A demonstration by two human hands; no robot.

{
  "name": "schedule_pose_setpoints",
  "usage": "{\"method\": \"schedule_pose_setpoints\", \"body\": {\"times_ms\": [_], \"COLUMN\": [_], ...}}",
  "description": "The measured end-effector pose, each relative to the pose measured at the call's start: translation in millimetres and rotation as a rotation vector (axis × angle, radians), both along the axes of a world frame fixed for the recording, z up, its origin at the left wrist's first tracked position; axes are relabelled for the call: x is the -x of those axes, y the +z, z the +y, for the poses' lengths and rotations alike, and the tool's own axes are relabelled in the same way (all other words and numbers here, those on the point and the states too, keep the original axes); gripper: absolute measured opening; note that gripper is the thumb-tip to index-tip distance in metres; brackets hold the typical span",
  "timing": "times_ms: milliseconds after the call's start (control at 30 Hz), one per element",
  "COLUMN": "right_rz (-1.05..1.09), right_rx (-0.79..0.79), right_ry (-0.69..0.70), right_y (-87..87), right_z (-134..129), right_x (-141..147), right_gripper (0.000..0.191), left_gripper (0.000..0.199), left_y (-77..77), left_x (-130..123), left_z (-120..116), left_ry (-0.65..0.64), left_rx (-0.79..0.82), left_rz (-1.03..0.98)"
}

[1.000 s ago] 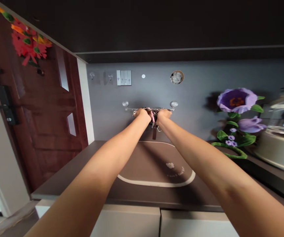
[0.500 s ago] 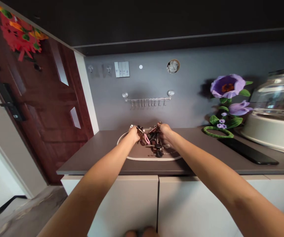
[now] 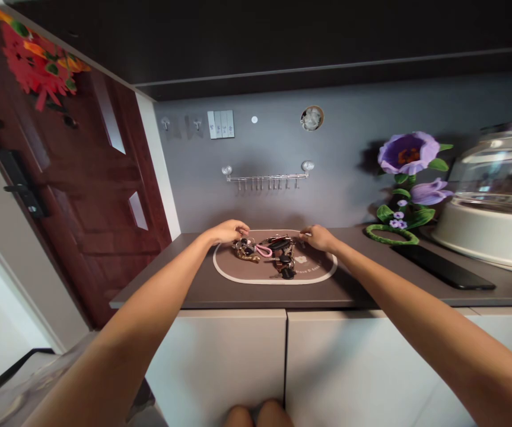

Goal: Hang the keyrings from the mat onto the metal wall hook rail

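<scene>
A: Starting at the front, which hazard do we note first?

B: The desk (image 3: 229,295) edge. It runs just in front of the mat (image 3: 251,271); if we drag anything toward ourselves, pieces could cross the rim and drop.

A: What lies on the mat?

B: Two key bunches. The right key bunch (image 3: 285,259) extends toward the near rim. The left key bunch (image 3: 243,248) lies beside it, with a pink loop (image 3: 264,251) in the space between. We rate tangling as the main fault: should the loop catch on the neighbouring keys, lifting one bunch could pull the other along.

A: State of our hands?

B: Apart, one to each side. Our left hand (image 3: 230,231) bends over the far side of the left bunch; our right hand (image 3: 321,238) is at the mat's far right, fingertips drawn close together. We cannot tell whether either grips anything. Gripping a single strap could let the heavier parts swing.

A: And farther back?

B: On the wall (image 3: 349,196), a hook rail (image 3: 268,178) spans two suction cups (image 3: 308,166). A hand raised carelessly could strike its hooks; a hard downward pull could loosen a cup.
</scene>
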State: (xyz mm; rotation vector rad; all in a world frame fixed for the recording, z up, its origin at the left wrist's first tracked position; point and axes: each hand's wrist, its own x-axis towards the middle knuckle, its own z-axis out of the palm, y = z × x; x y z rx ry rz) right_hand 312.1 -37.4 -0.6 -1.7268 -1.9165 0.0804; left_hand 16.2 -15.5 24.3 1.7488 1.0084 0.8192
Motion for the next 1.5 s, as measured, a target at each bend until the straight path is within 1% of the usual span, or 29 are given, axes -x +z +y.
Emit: {"method": "schedule_pose_setpoints", "body": {"times_ms": [67,133,233,300,367,433,467,533,600,633,700,767,833,933,1033,1167,1233,1300,1333,1400,1433,1500], "right_rz": [-0.033,-0.011,0.132,0.27,0.359,0.505,0.597,0.778,0.939,1.006,1.116,1.187,1.24,1.277,1.282,1.308,1.308,1.28,1.253,1.183,1.146,1.083], "right_rx": [-0.02,-0.033,0.0,0.119,0.304,0.41,0.45,0.528,0.554,0.556,0.558,0.593,0.615,0.618,0.629,0.622,0.587,0.521,0.476,0.378,0.329,0.233], "right_ry": [0.011,0.034,0.125,0.268,0.446,0.63,0.697,0.746,0.73,0.723,0.738,0.769,0.785,0.778,0.771,0.791,0.761,0.699,0.657,0.558,0.506,0.409], "right_y": [3.5,9.7,24.1,35.8,46.9,55.1,57.4,57.3,51.1,46.0,33.5,21.0,12.0,8.0,11.3,16.5,18.1,19.1,19.2,18.3,17.0,12.8], "right_z": [-3.8,-8.9,-21.4,-33.0,-44.8,-53.7,-56.4,-57.8,-55.6,-53.9,-51.0,-49.4,-49.1,-49.3,-47.9,-42.6,-39.5,-36.6,-35.0,-30.6,-27.5,-19.4], "right_x": [4.3,11.2,26.6,40.2,55.9,72.3,80.2,93.9,103.8,107.2,111.2,112.5,112.1,110.9,110.8,115.7,121.9,130.8,136.0,147.1,152.6,162.2], "right_gripper": [0.014,0.012,0.007,0.012,0.021,0.032,0.041,0.06,0.065,0.065,0.064,0.064,0.064,0.064,0.063,0.063,0.063,0.061,0.058,0.044,0.036,0.021], "left_gripper": [0.037,0.035,0.028,0.019,0.006,0.027,0.038,0.052,0.059,0.061,0.063,0.064,0.065,0.065,0.066,0.066,0.063,0.055,0.046,0.029,0.027,0.028], "left_y": [9.1,17.5,29.9,37.5,42.9,44.5,43.4,37.6,27.3,20.9,6.3,-8.5,-21.4,-33.1,-34.3,-25.4,-19.8,-15.1,-13.5,-12.2,-12.6,-15.5], "left_x": [2.3,5.3,10.2,12.3,12.4,10.2,8.4,4.3,0.5,-1.0,-2.8,-3.3,-2.9,-1.7,-0.1,3.7,6.6,10.4,12.7,18.3,21.6,28.6], "left_z": [-6.7,-12.9,-22.0,-28.8,-35.9,-41.9,-44.2,-47.0,-48.3,-48.6,-49.3,-50.3,-51.2,-51.6,-49.6,-44.1,-41.1,-37.7,-35.7,-30.5,-27.3,-20.0], "left_ry": [-0.037,-0.047,-0.078,-0.144,-0.229,-0.292,-0.299,-0.254,-0.186,-0.177,-0.2,-0.235,-0.231,-0.237,-0.285,-0.348,-0.325,-0.277,-0.252,-0.199,-0.17,-0.118], "left_rx": [0.064,0.096,0.079,0.05,0.037,0.072,0.106,0.183,0.24,0.266,0.317,0.359,0.385,0.427,0.446,0.395,0.334,0.241,0.186,0.078,0.031,-0.037], "left_rz": [-0.009,-0.016,-0.032,-0.022,-0.044,-0.142,-0.209,-0.336,-0.435,-0.474,-0.524,-0.565,-0.607,-0.637,-0.667,-0.692,-0.681,-0.662,-0.65,-0.624,-0.607,-0.554]}}
